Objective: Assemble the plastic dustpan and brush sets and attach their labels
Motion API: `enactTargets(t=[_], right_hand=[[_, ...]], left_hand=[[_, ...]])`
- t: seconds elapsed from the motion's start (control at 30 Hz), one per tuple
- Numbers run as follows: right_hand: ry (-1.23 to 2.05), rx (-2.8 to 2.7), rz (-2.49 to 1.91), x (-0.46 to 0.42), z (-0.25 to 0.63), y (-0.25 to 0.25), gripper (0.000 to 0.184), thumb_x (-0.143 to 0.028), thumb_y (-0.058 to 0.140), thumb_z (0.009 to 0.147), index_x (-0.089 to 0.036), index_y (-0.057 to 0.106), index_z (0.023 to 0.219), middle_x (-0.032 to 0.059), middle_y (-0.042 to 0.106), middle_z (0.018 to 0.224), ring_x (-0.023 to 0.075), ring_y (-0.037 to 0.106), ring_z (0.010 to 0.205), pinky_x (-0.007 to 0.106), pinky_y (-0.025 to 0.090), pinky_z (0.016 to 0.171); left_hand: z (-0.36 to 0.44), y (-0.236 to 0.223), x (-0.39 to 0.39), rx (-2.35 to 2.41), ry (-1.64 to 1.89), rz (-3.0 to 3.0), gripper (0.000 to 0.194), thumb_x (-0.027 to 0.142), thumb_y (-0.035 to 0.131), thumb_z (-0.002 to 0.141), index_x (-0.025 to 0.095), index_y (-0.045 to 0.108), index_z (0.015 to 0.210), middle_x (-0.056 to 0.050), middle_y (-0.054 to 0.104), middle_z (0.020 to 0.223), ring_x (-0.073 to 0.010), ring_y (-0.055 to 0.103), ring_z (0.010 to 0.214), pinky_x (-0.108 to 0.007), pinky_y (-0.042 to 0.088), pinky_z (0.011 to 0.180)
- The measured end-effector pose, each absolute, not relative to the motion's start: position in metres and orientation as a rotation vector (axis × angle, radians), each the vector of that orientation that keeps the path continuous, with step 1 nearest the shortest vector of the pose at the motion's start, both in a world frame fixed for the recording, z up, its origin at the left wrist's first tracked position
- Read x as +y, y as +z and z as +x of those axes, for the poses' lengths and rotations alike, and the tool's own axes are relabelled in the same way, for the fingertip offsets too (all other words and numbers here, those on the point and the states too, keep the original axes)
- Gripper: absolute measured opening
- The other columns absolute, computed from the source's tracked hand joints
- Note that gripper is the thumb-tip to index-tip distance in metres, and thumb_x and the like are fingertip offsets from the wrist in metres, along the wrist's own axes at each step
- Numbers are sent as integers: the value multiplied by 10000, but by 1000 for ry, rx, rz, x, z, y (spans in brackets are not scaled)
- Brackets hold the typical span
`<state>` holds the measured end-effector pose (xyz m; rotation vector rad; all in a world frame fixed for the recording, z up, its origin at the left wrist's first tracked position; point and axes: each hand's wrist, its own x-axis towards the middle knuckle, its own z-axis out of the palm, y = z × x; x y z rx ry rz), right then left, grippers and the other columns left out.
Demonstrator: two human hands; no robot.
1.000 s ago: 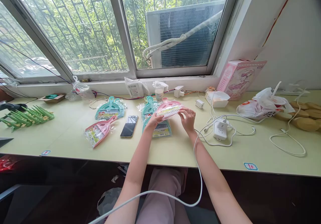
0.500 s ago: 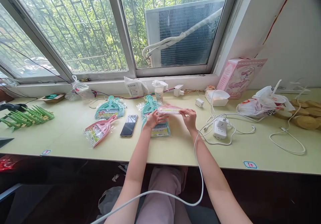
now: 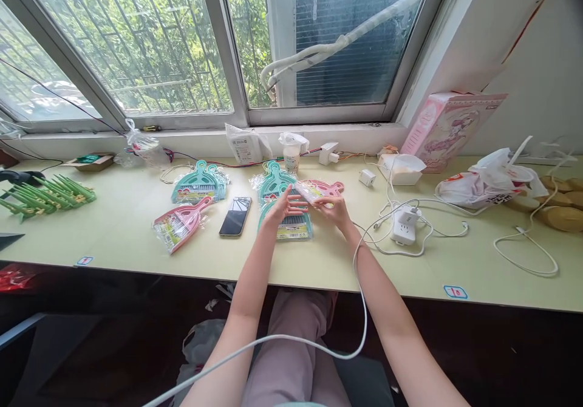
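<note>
My right hand is closed on the near edge of a pink dustpan and brush set in clear wrapping. The set is held tilted, its handle pointing right. My left hand is open with fingers stretched toward the set's left end; whether they touch it I cannot tell. Under and behind that hand lie teal dustpan and brush sets, partly hidden by it. Farther left another pink dustpan and brush set lies in front of more teal sets.
A phone lies between the two groups of sets. A lidded cup stands behind. On the right are a white power adapter with cables, a tissue box and a plastic bag. A white cable hangs across my right forearm.
The pink set has turned so its handle points right. My left hand has let go of it and its fingers have spread. The view has tipped slightly downward.
</note>
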<state>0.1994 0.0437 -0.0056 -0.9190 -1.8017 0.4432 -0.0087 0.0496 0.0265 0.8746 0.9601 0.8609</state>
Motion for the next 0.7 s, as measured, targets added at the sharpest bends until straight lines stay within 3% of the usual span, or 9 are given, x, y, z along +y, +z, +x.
enactTargets(t=[0.17, 0.27, 0.37, 0.43, 0.57, 0.7], right_hand=[[516, -1811, -934, 40, 198, -2, 154, -378, 685, 808, -251, 763, 771, 31, 763, 790, 228, 690, 718, 370, 527, 707], [386, -1811, -995, 38, 195, 1, 150, -377, 683, 813, -254, 744, 753, 26, 758, 811, 238, 693, 803, 440, 484, 895], [267, -1716, -1085, 40, 194, -1, 144, -367, 664, 818, -244, 713, 761, 42, 744, 980, 263, 660, 1001, 485, 398, 1019], [314, -1602, -1149, 44, 195, -7, 151, -360, 618, 831, -233, 681, 779, 63, 717, 1088, 262, 630, 1067, 460, 419, 1000], [518, -1354, -1386, 57, 198, -22, 135, -326, 554, 832, -225, 635, 798, 88, 714, 1028, 260, 627, 1020, 438, 457, 942], [320, -1182, -1559, 65, 205, -36, 93, -304, 627, 778, -215, 649, 763, 117, 608, 1287, 303, 446, 1295, 533, 285, 1104]], left_hand=[[4, 19, 48, 1015, 848, 990, 708, 619, 534, 863, 17, 589, 1232, -214, 726, 899, -328, 727, 910, -476, 568, 863], [10, 16, 46, 1011, 883, 1083, 600, 552, 600, 849, 48, 610, 1176, -187, 739, 855, -304, 737, 872, -467, 565, 886], [11, 16, 45, 1001, 902, 1150, 496, 499, 624, 850, 76, 629, 1109, -173, 750, 848, -274, 741, 837, -458, 558, 911], [11, 16, 45, 1003, 912, 1159, 461, 475, 629, 855, 81, 629, 1095, -173, 754, 858, -262, 743, 820, -452, 555, 920], [10, 14, 45, 989, 967, 1178, 401, 409, 655, 853, 76, 636, 1077, -186, 755, 911, -262, 744, 845, -441, 544, 942], [12, 13, 44, 987, 991, 1198, 386, 375, 672, 846, 86, 635, 1098, -177, 756, 936, -258, 744, 863, -442, 522, 969]])
